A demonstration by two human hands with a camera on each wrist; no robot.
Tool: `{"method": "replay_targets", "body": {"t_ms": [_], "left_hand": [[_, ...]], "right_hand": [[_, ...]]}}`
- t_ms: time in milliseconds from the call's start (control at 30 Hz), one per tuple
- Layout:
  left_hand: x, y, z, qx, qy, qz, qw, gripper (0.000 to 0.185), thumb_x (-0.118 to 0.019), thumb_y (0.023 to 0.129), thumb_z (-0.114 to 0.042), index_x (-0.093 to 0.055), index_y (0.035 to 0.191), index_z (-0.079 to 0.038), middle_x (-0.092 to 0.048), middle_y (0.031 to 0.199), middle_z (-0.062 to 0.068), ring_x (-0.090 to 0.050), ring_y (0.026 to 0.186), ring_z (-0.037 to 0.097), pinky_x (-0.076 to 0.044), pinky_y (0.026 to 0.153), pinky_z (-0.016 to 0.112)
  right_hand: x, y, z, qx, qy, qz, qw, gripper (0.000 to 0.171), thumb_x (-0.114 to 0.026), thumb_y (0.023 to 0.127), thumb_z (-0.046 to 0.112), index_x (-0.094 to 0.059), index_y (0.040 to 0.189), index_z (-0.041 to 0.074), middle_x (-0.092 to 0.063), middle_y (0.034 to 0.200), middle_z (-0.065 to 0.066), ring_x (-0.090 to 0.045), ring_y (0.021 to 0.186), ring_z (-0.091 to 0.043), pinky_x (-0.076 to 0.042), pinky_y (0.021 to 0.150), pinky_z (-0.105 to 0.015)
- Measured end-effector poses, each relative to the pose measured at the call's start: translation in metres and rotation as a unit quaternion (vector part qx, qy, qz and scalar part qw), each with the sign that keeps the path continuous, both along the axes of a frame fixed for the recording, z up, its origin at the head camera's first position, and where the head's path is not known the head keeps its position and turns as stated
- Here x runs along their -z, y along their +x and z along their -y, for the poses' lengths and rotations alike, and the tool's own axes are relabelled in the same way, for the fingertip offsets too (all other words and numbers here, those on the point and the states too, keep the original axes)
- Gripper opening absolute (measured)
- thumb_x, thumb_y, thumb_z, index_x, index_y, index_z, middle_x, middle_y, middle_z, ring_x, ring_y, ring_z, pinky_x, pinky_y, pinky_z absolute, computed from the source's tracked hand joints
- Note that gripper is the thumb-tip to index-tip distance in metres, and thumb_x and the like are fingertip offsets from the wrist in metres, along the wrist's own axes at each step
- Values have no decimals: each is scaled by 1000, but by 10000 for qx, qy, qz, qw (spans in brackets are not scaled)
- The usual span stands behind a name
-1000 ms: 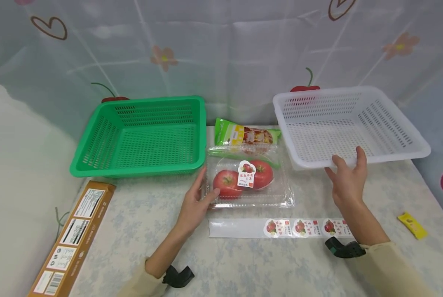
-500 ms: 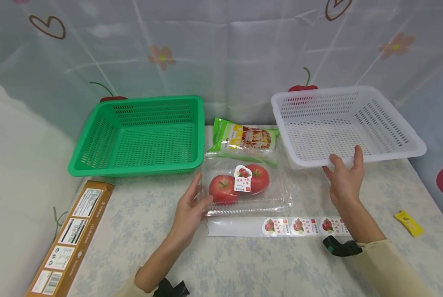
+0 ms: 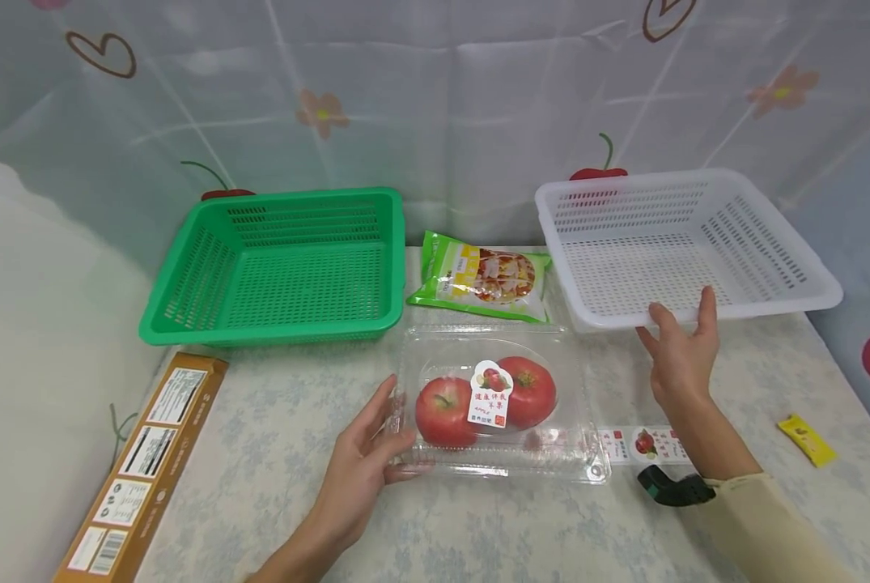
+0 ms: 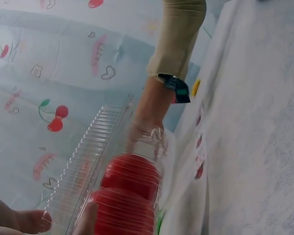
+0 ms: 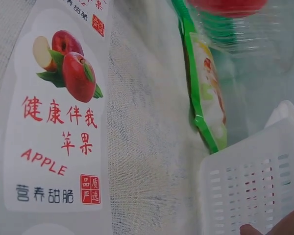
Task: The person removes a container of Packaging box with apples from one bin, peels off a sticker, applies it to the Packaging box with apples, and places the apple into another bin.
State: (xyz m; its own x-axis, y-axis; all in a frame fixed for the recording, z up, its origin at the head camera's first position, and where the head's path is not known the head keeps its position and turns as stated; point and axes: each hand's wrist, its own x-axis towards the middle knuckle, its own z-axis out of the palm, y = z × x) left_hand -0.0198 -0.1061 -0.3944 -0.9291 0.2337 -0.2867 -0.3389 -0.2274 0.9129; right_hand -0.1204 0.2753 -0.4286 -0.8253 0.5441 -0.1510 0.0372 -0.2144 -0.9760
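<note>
In the head view a clear plastic clamshell box [image 3: 536, 453] holds two red apples [image 3: 445, 411] under an apple sticker [image 3: 490, 394] on its lid. My left hand [image 3: 354, 461] grips the box's left side, thumb at the edge and fingers along it. Seen from the left wrist, the box [image 4: 83, 161] is above the table surface. My right hand [image 3: 685, 356] holds the front rim of the white basket [image 3: 591, 320], fingers over the rim and thumb on the outside wall. Part of a strip of apple stickers [image 3: 646, 445] lies behind the box, the rest covered by it.
A green basket [image 3: 274, 334] stands at the back left, with a green snack packet [image 3: 485, 279] between the two baskets. A long brown carton [image 3: 139, 461] lies along the left edge. Out to the right is a small yellow packet [image 3: 808, 440].
My left hand has drawn the clamshell box with the apples toward me, off the snack packet and over the sticker strip. The right hand and the white basket stay in place.
</note>
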Motion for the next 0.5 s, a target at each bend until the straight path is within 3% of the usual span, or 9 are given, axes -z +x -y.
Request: {"method": "replay_targets", "body": {"t_ms": [300,367,433,467,500], "left_hand": [[-26,3,-12,54,583,-767,9953,71,-55,97,1,-21,158,-15,-29,155,17,-51,126,36,-55,79,49],[-34,-2,-20,49,718,-928,9931,71,-54,98,0,-19,158,-15,-26,156,17,-46,131,36,-54,80,50],[-42,-9,-31,21,830,-994,9916,71,-54,99,-2,-18,158,-16,-22,157,15,-39,137,35,-54,81,50],[-46,-14,-37,5,889,-1013,9909,71,-54,99,-2,-18,158,-17,-20,158,14,-35,139,35,-54,81,49],[-50,-20,-44,-16,897,-1035,9906,71,-55,99,-3,-18,158,-18,-20,158,14,-33,140,34,-54,81,48]], "right_hand": [[-6,2,1,85,-159,21,9998,83,-63,97,14,-12,157,41,-4,162,11,-38,139,-22,-41,103,-33],[-8,4,1,92,133,348,9993,81,-62,98,20,-12,157,42,-2,162,14,-27,144,-16,-36,107,-33],[-9,6,1,59,211,384,9990,81,-62,97,20,-13,157,39,-4,162,14,-18,146,-12,-32,110,-29],[-14,6,2,-21,-332,228,9992,74,-61,98,22,-20,157,36,-11,162,12,-18,146,-10,-31,110,-28],[-14,7,2,-64,-354,139,9993,73,-60,98,21,-19,157,35,-11,162,13,-17,146,-11,-34,107,-25]]}}
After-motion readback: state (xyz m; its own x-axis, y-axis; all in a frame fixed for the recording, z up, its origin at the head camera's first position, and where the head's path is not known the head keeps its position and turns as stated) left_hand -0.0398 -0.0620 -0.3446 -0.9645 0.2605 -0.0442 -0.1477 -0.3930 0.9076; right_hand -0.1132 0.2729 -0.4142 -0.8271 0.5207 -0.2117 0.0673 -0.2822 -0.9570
